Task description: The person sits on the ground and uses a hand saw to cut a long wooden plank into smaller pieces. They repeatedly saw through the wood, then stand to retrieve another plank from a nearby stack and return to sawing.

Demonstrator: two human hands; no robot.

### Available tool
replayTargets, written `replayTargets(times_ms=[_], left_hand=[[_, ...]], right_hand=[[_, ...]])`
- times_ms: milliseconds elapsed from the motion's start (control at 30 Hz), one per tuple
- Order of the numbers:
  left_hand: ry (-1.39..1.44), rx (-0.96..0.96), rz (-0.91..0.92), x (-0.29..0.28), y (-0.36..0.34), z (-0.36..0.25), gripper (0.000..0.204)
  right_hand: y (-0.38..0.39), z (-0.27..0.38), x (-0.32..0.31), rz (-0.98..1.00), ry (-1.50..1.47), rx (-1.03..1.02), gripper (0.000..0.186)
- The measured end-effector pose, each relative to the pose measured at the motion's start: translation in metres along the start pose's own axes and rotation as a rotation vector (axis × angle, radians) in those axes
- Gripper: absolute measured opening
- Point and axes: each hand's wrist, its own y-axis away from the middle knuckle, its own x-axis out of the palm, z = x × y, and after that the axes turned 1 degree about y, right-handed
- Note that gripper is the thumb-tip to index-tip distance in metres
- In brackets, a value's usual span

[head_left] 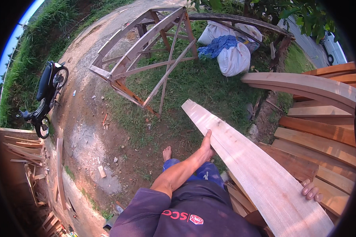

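Note:
A long pale wooden plank (249, 162) slants across my front, from the middle of the view down to the lower right. My left hand (207, 147) grips its left edge, with the thumb on the upper face and the other fingers hidden beneath. Over the opposite edge, near the wider lower end, curl the fingers of my right hand (311, 191); its palm and thumb are hidden under the wood. The plank is held above a stack of sawn boards (316, 142) on my right.
A slatted wooden frame (146, 55) stands ahead on the grass. White sacks (234, 60) with a blue cloth (217, 46) lie behind it. A curved beam (304, 83) juts out above the boards. A motorbike (45, 94) is parked left, near scrap wood (25, 148).

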Motion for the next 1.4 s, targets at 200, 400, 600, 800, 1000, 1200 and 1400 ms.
replayTargets(times_ms=[200,400,600,800,1000,1200,1400], left_hand=[[0.161,0.174,0.027,-0.046,0.101,-0.009,0.075],[0.310,0.340,-0.079,-0.138,0.175,-0.031,0.075],[0.506,0.598,-0.070,-0.246,0.249,-0.057,0.076],[0.701,0.905,-0.002,-0.315,0.341,-0.086,0.082],[0.963,1.244,-0.088,-0.369,0.415,-0.119,0.092],[1.112,1.477,-0.034,-0.437,0.489,-0.162,0.086],[1.161,1.625,-0.063,-0.508,0.544,-0.218,0.086]], right_hand=[[-0.040,-0.006,0.002,0.224,-0.223,0.066,0.029],[-0.054,-0.062,0.090,0.296,-0.372,0.144,0.033],[-0.060,-0.132,0.219,0.339,-0.666,0.181,0.035],[-0.091,-0.199,0.341,0.652,-0.976,0.288,0.043],[-0.130,-0.226,0.507,1.305,-1.258,0.155,0.074],[-0.129,-0.211,0.672,1.652,-1.399,0.132,0.066],[-0.113,-0.262,0.803,1.604,-1.630,0.162,0.060]])
